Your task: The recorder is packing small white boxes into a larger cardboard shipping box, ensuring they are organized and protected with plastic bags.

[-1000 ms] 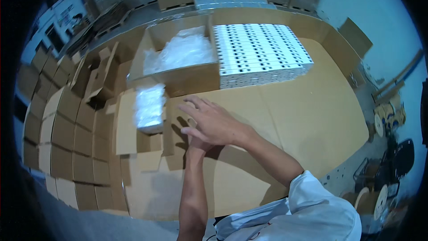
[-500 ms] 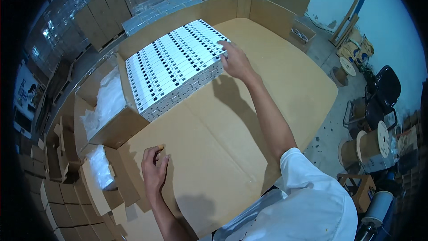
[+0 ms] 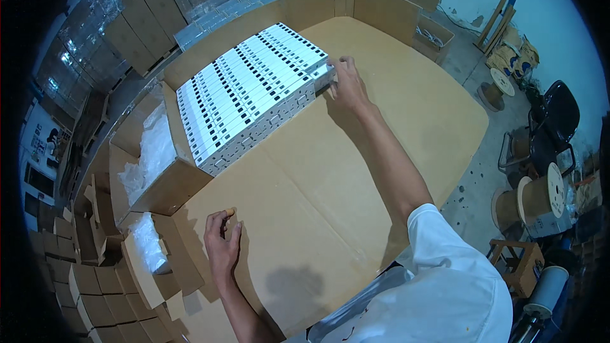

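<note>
A block of long white strips with black square openings [image 3: 251, 89], stacked side by side in layers, lies on a cardboard-covered table. At its right end, my right hand [image 3: 348, 86] is closed on the end of a white strip [image 3: 323, 77] that juts out past the others. My fingers partly hide that end. My left hand [image 3: 222, 241] rests low over the table at the left, fingers loosely bent and thumb apart, with nothing in its grasp. An orange-brown covering shows at one of its fingertips.
Left of the block stands a cardboard box [image 3: 171, 192] holding white plastic wrapping [image 3: 155, 143]. A smaller open carton [image 3: 181, 251] with a wrapped white bundle [image 3: 149, 244] sits nearer. Cardboard walls [image 3: 311, 6] edge the table's far side. A black chair [image 3: 556, 117] and cable spools [image 3: 540, 197] stand at right.
My right hand has moved from the block's top corner to just beyond its right end, and a strip now sticks out there. My left hand stays nearly still; the view has shifted slightly.
</note>
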Demonstrator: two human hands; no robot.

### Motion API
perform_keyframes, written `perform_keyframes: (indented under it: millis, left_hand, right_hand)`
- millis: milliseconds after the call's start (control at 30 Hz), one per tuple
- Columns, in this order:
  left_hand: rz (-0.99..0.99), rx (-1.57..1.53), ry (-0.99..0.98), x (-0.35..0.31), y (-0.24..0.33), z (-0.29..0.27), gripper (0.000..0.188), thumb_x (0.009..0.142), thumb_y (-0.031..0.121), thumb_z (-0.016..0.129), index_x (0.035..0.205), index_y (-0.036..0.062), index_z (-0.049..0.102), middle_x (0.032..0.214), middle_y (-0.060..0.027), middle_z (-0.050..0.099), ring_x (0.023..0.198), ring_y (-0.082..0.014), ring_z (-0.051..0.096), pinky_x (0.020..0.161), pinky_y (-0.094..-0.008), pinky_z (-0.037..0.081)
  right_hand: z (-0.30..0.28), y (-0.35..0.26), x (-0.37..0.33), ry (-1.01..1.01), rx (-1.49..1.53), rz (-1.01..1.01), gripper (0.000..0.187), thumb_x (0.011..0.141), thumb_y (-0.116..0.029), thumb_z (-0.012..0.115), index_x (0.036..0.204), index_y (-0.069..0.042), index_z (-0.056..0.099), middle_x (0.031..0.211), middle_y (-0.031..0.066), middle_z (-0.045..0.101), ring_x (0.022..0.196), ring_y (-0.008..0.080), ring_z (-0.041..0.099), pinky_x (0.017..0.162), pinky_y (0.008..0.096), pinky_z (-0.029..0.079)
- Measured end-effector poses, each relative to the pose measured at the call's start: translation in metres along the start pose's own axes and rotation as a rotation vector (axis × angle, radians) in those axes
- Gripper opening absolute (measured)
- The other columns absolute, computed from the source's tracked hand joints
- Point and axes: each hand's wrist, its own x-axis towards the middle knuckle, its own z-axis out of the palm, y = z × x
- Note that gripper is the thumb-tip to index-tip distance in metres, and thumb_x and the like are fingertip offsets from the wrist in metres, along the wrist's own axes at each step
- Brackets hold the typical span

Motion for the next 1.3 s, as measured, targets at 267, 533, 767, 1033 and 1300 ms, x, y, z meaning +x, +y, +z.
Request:
perform_keyframes:
  millis: [267, 533, 767, 1033, 1300]
  left_hand:
    - [0.021, 0.047, 0.011, -0.014, -0.001, -0.014, 0.032, 0.083, 0.006, 0.071, 0.114, -0.0005, 0.065, 0.109, -0.013, 0.062, 0.099, -0.0265, 0.062, 0.087, -0.0367, 0.05]
    - [0.044, 0.026, 0.01, -0.031, -0.022, -0.038, 0.031, 0.083, 0.006, 0.071, 0.113, -0.001, 0.064, 0.107, -0.0139, 0.062, 0.097, -0.0275, 0.062, 0.085, -0.037, 0.051]
    - [0.004, -0.248, 0.027, -0.052, -0.061, -0.06, 0.033, 0.087, 0.007, 0.07, 0.116, -0.0043, 0.062, 0.096, -0.0113, 0.066, 0.083, -0.0176, 0.063, 0.075, -0.0295, 0.052]
    - [-0.252, -0.819, -0.139, -0.072, -0.077, -0.094, 0.041, 0.103, 0.023, 0.056, 0.138, 0.0015, 0.048, 0.096, -0.0089, 0.067, 0.082, -0.0117, 0.064, 0.066, -0.0235, 0.049]
    - [-0.252, -0.934, -0.053, -0.07, -0.107, -0.098, 0.036, 0.107, 0.029, 0.047, 0.131, 0.0043, 0.054, 0.087, -0.003, 0.066, 0.074, -0.0084, 0.062, 0.059, -0.022, 0.046]
  right_hand:
    - [-0.012, -0.008, -0.025, -0.13, 0.031, 0.027, 0.037, 0.082, -0.002, 0.065, 0.118, -0.011, 0.06, 0.122, 0.0123, 0.057, 0.111, 0.0371, 0.059, 0.092, 0.0458, 0.05]
    - [-0.046, -0.056, -0.054, -0.118, 0.03, -0.012, 0.025, 0.085, -0.007, 0.066, 0.109, -0.013, 0.066, 0.115, 0.0121, 0.06, 0.103, 0.0347, 0.062, 0.086, 0.0463, 0.052]
    - [-0.069, -0.174, -0.107, -0.261, 0.147, -0.082, 0.028, 0.086, -0.008, 0.068, 0.113, -0.012, 0.065, 0.107, 0.0127, 0.06, 0.098, 0.0349, 0.063, 0.082, 0.0459, 0.052]
    - [-0.049, -0.331, -0.182, -0.49, 0.516, -0.183, 0.031, 0.084, -0.007, 0.07, 0.115, -0.011, 0.066, 0.103, 0.0149, 0.058, 0.087, 0.0366, 0.064, 0.075, 0.0459, 0.052]
    - [-0.029, -0.367, -0.218, -0.636, 0.707, -0.171, 0.032, 0.084, -0.001, 0.07, 0.115, -0.009, 0.066, 0.111, 0.0144, 0.055, 0.089, 0.0292, 0.065, 0.073, 0.038, 0.056]
